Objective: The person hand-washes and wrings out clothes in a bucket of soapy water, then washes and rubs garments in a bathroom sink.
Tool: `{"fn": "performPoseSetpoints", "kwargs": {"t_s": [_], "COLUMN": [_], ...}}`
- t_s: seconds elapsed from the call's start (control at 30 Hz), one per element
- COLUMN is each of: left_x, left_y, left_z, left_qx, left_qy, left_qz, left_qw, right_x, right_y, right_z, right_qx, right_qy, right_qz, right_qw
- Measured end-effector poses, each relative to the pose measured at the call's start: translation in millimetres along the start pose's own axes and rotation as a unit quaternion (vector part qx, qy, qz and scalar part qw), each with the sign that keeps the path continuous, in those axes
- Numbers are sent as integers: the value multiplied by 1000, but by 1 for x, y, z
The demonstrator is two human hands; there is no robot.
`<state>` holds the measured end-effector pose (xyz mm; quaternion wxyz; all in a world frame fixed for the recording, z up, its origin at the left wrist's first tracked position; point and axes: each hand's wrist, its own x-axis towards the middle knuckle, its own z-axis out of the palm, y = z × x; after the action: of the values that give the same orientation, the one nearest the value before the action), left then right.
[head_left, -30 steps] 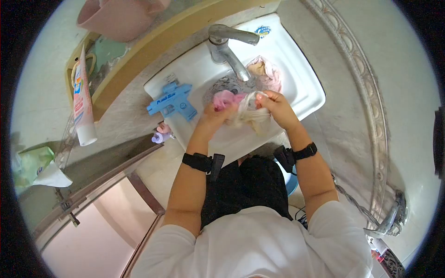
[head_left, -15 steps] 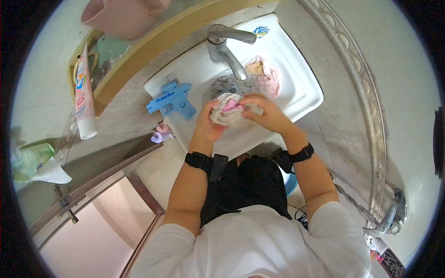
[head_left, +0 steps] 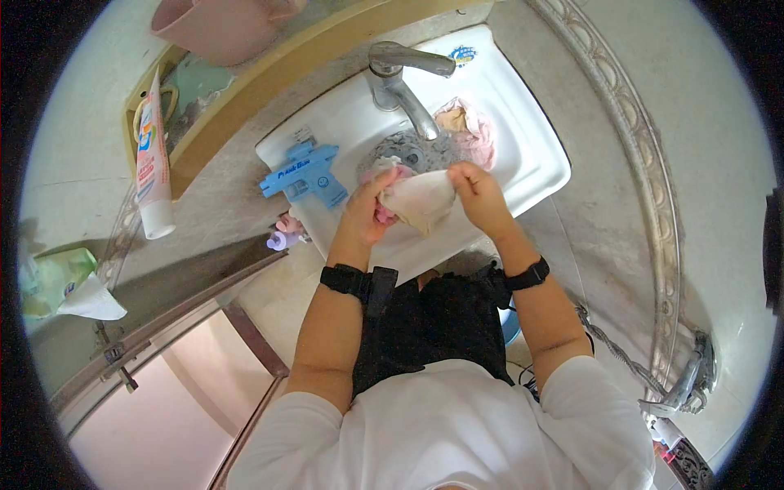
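Over the near part of the white sink [head_left: 531, 155], a white and pink cloth [head_left: 420, 198] is stretched between my hands. My left hand [head_left: 365, 214] is wrapped round its bunched pink end. A corner of the cloth is pinched between the thumb and fingers of my right hand [head_left: 480, 200]. Behind it, dark, sudsy-looking water lies round the drain [head_left: 412, 155], below the metal faucet [head_left: 404, 90]. Another pale pink cloth [head_left: 469, 135] lies crumpled in the basin, right of the faucet spout.
A blue toy gun [head_left: 306, 175] lies on the sink's left rim, with a small purple item [head_left: 282, 241] below it. Further left are a tube [head_left: 151, 167], a green tissue pack [head_left: 69, 282] and a pink container [head_left: 220, 28]. A shower head [head_left: 682, 392] is at the lower right.
The cloth was bunched between both hands half a second ago and is now spread out. My right hand has moved right, pulling its corner, while my left hand stays round the other end.
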<state>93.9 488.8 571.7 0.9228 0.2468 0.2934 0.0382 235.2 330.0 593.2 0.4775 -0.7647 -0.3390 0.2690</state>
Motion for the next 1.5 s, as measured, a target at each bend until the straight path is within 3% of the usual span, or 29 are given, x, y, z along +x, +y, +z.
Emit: {"fn": "performPoseSetpoints", "kwargs": {"t_s": [0.07, 0.13, 0.2, 0.27, 0.33, 0.37, 0.4, 0.43, 0.47, 0.53, 0.6, 0.67, 0.73, 0.77, 0.83, 0.87, 0.9, 0.93, 0.97, 1.03, 1.07, 1.13, 1.17, 1.23, 1.37, 1.43, 1.47, 1.5], "left_x": [2, -5, -17, -15, -1, -2, -9, -14, -19, -24, -23, -19, -18, -17, -21, -17, -13, -10, -9, -16, -11, -2, 1, 0, -15, -14, -13, -18], "left_y": [3, 13, 17, 15, 11, 9, 11, 15, 18, 25, 26, 24, 24, 24, 29, 27, 27, 26, 23, 18, 14, 6, 1, 0, 7, 7, 5, 10], "left_z": [-9, 2, 22, 19, -2, -6, -2, 3, 8, 11, 6, -6, -7, -7, 7, 3, 1, -1, -4, 13, 14, 15, 16, 23, 27, 13, 7, 13], "left_qx": [19, 132, 101, 70, -35, -36, 12, 35, 59, 46, 89, 189, 262, 287, 150, 150, 360, 550, 550, 558, 558, 525, 525, 395, 277, 95, 95, 6], "left_qy": [7, 4, 39, 76, 117, 117, 123, 125, 127, 87, 61, 36, 17, 10, 54, 54, 146, 230, 231, 170, 171, -32, -32, -13, 4, -33, -33, -33], "left_qz": [-3, 25, 22, 18, 11, 12, 69, 98, 126, 138, 143, 138, 134, 133, 42, 42, 50, 55, 55, 143, 143, 205, 206, 67, 39, 110, 110, 97], "left_qw": [1000, 991, 994, 995, 992, 992, 990, 987, 982, 986, 984, 972, 955, 949, 986, 986, 920, 801, 801, 799, 799, 825, 826, 916, 960, 989, 989, 995], "right_x": [5, 9, 12, 17, 20, 18, 18, 18, 18, 20, 22, 23, 27, 28, 28, 27, 26, 25, 24, 22, 21, 19, 18, 20, 20, 18, 19, 21], "right_y": [5, 3, 1, 14, 3, -5, -17, -29, -36, -31, -25, -29, -25, -23, -24, -25, -28, -31, -33, -36, -36, -40, -42, -45, -38, -42, -32, -14], "right_z": [-6, -11, -16, -18, -21, -25, -30, -33, -35, -42, -48, -50, -45, -43, -40, -39, -37, -36, -36, -35, -34, -28, -23, -19, -35, -39, -42, -46], "right_qx": [66, 132, 356, 373, 310, 180, 179, 18, -144, -153, 123, 187, 426, 425, 502, 502, 523, 544, 544, 525, 525, 482, 485, 499, 503, 508, 509, 426], "right_qy": [1, 3, 47, 62, 21, -59, -59, -172, -278, -269, -162, -140, -87, -87, -63, -63, -60, -57, -58, -72, -72, -100, -115, -109, -117, -107, -107, -87], "right_qz": [19, 38, 133, 104, 121, 78, 77, 85, 90, 82, 122, 121, 144, 143, 153, 152, 158, 163, 163, 143, 144, 119, 137, 136, 130, 138, 138, 147], "right_qw": [998, 990, 924, 920, 943, 979, 979, 981, 946, 948, 971, 965, 889, 889, 849, 849, 835, 821, 821, 836, 836, 862, 856, 849, 846, 843, 843, 888]}}
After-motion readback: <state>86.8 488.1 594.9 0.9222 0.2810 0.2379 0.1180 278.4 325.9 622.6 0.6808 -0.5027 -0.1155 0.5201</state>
